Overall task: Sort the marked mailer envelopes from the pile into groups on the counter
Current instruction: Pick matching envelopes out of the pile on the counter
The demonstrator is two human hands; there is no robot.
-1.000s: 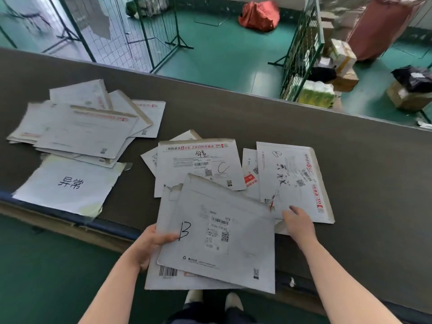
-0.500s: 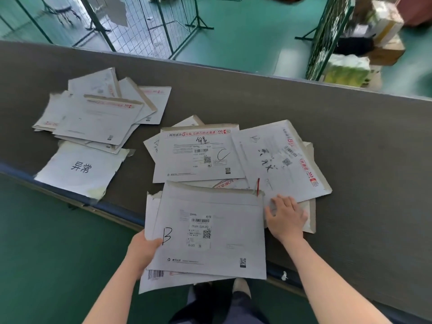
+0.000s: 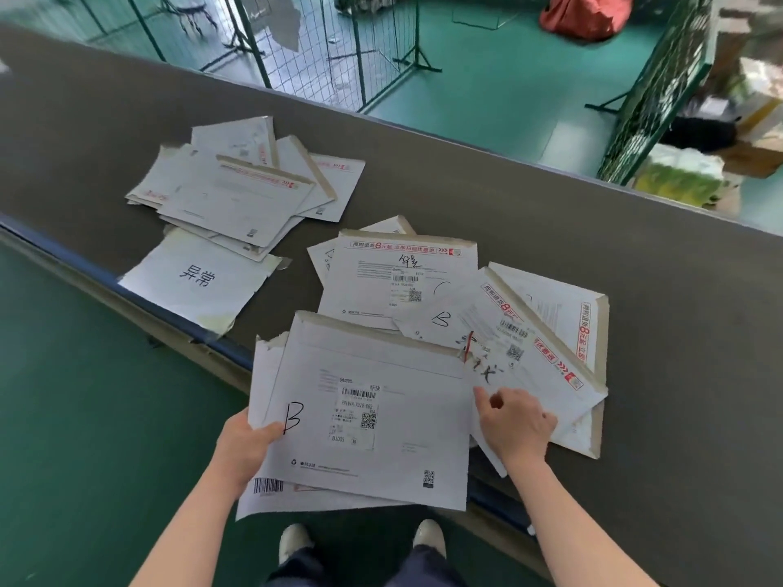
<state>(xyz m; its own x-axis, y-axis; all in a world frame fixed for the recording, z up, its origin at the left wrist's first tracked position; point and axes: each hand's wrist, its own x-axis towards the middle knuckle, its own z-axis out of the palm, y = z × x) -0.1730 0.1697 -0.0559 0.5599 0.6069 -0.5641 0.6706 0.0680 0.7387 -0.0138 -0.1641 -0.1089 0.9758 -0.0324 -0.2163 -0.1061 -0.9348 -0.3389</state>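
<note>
A long dark grey counter (image 3: 635, 290) runs across a room with a green floor (image 3: 487, 91) and wire-mesh fencing (image 3: 322, 48) beyond. The left hand (image 3: 243, 451) grips a stack of mailer envelopes (image 3: 373, 417) at its left edge, thumb curled over the top one beside its handwritten B. Just right of the stack, the right hand (image 3: 515, 423) pinches the near edge of a B-marked envelope (image 3: 500, 332) lying on the pile. A sorted group (image 3: 237, 192) lies well beyond the left fingers, above a white label sheet (image 3: 195, 281).

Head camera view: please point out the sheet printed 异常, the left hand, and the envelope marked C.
Sheet printed 异常 (image 3: 199, 286): head view, on its white face.
Left hand (image 3: 245, 449): head view, hand's middle.
Envelope marked C (image 3: 381, 290): head view, its printed front.
</note>
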